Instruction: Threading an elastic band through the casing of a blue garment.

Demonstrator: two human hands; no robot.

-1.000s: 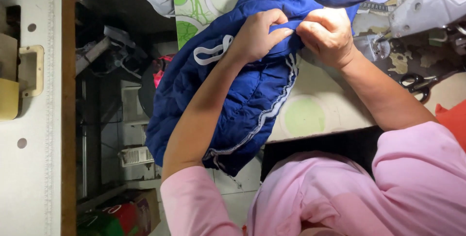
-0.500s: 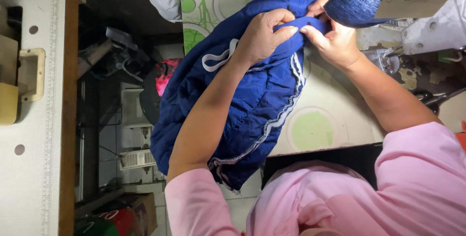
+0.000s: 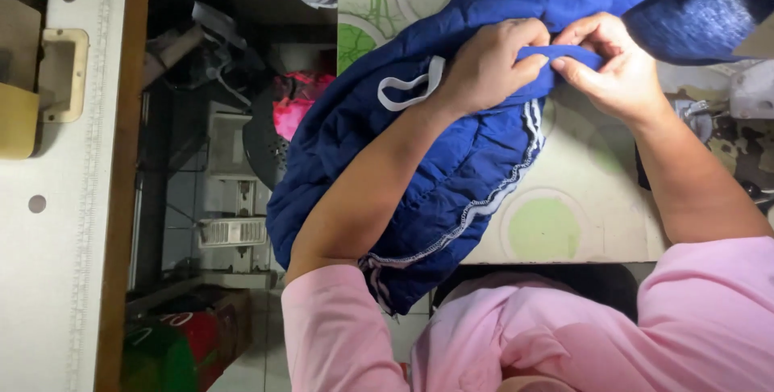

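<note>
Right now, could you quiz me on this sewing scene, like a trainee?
1. True or false: both hands grip the blue garment.
2. Which hand lies nearer the white loop? A) left hand B) right hand
3. What colour are the sleeves of the person at work?

Key: 1 true, both pinch a fold of the fabric together. 2 A, the loop sits just beside the left wrist. 3 pink.

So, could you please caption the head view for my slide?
Left hand and right hand pinch a fold of blue garment over a green-patterned table.
</note>
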